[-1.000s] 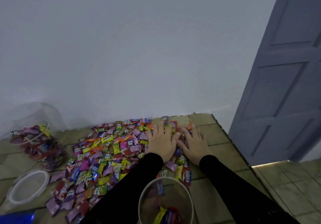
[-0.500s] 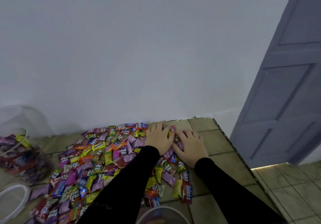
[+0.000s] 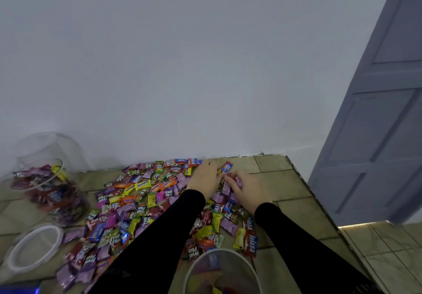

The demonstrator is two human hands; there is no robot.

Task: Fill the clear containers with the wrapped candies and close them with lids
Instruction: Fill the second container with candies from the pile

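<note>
A tiled counter (image 3: 294, 184) against the white wall carries a wide spread of wrapped candies (image 3: 137, 204). At its left a clear container (image 3: 49, 193) lies tilted, partly filled with candies, a white-rimmed lid (image 3: 34, 245) flat just in front. A second open container (image 3: 222, 271) stands nearest, a few candies inside. Both hands gather at the pile's far end: the left hand (image 3: 205, 177) curled over candies, the right hand (image 3: 249, 188) gripping several.

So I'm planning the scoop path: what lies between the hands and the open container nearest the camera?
In the head view, loose wrapped candies cover the tiles between the hands and the open container.
</note>
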